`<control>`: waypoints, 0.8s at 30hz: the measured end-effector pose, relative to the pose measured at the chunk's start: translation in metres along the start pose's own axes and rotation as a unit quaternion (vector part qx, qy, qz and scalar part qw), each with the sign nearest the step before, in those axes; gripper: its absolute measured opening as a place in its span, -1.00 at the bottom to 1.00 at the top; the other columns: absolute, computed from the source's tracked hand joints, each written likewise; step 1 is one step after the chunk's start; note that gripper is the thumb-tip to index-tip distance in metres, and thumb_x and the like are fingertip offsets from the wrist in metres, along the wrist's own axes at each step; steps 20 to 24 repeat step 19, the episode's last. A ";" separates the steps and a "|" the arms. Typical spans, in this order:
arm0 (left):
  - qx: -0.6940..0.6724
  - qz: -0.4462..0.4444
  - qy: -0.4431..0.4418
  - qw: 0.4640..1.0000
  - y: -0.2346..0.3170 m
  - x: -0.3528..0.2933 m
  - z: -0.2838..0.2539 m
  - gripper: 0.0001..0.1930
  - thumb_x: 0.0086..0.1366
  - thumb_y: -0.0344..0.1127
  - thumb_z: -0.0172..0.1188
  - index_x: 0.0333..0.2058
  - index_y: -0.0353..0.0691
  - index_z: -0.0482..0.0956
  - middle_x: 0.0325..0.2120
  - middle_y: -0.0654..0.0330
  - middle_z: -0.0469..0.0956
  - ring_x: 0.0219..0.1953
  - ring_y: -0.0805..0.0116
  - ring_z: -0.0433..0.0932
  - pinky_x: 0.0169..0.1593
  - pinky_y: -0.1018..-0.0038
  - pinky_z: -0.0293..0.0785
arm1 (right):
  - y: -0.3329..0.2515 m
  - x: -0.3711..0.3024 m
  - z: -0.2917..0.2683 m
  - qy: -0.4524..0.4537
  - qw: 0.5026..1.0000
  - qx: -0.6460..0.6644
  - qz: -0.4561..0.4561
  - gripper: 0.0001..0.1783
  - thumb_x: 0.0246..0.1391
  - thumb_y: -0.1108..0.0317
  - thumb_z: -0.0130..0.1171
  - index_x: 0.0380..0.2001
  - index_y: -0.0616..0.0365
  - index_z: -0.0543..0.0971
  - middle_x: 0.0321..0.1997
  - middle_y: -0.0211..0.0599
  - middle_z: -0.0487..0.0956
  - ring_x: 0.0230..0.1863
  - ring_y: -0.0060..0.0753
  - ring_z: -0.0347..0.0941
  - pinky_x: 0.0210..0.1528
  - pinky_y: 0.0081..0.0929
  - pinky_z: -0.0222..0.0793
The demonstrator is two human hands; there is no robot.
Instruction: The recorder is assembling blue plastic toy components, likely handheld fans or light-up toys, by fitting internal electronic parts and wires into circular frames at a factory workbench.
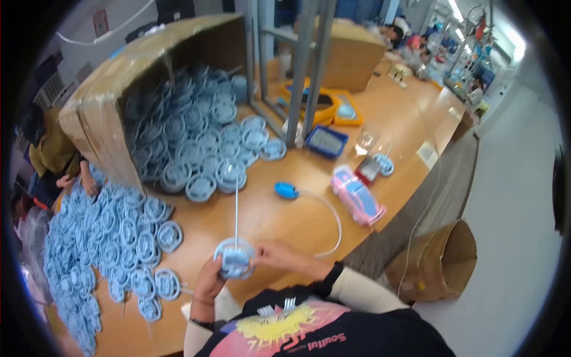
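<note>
A light-blue toy steering wheel [237, 262] is held over the table's near edge, close to my body. A thin pale rod or cord [237, 208] runs up from it toward the pile. My left hand [209, 278] grips the wheel's left rim, fingers closed. At the opposite rim, my right hand [273, 257] pinches with its fingertips; whether a small part lies between them is hidden. Several similar blue wheels [202, 185] spill out of a big cardboard box [95, 110] lying on its side. Another heap of blue wheels [113, 232] covers the table's left side.
Right of centre stand a pink toy car [358, 196], a blue bulb-like piece [286, 190] with a white tube, and a blue tray [326, 141]. A grey metal frame [300, 71] rises behind. A person [53, 146] works at far left. An open carton [434, 262] sits on the floor.
</note>
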State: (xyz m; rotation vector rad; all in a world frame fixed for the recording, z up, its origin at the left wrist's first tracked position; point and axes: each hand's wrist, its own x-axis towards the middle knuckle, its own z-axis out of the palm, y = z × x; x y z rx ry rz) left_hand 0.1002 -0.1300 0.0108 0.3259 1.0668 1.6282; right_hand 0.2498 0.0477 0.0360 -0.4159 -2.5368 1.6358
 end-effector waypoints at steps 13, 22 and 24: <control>0.220 0.206 0.338 0.892 0.158 -0.153 -0.196 -0.74 0.23 -0.24 0.04 -0.15 -0.20 0.42 -0.40 0.23 0.51 -0.41 0.38 0.48 -0.30 0.44 0.42 | 0.088 -0.004 0.020 -0.127 0.987 -0.060 0.073 -0.65 -0.08 0.22 0.20 -0.24 0.20 0.50 -0.33 -0.23 0.56 -0.29 -0.44 0.47 -0.22 -0.50 0.37; 0.241 0.156 0.593 0.753 0.133 -0.108 -0.374 -0.51 0.12 -0.01 0.17 -0.02 -0.07 0.33 -0.24 0.19 0.48 -0.24 0.26 0.49 -0.18 0.34 0.44 | 0.120 0.024 0.014 -0.128 0.942 0.153 0.271 -0.61 0.01 0.20 0.14 -0.10 0.10 0.44 -0.27 -0.24 0.55 -0.33 -0.38 0.49 -0.19 -0.34 0.45; 0.241 0.156 0.593 0.753 0.133 -0.108 -0.374 -0.51 0.12 -0.01 0.17 -0.02 -0.07 0.33 -0.24 0.19 0.48 -0.24 0.26 0.49 -0.18 0.34 0.44 | 0.120 0.024 0.014 -0.128 0.942 0.153 0.271 -0.61 0.01 0.20 0.14 -0.10 0.10 0.44 -0.27 -0.24 0.55 -0.33 -0.38 0.49 -0.19 -0.34 0.45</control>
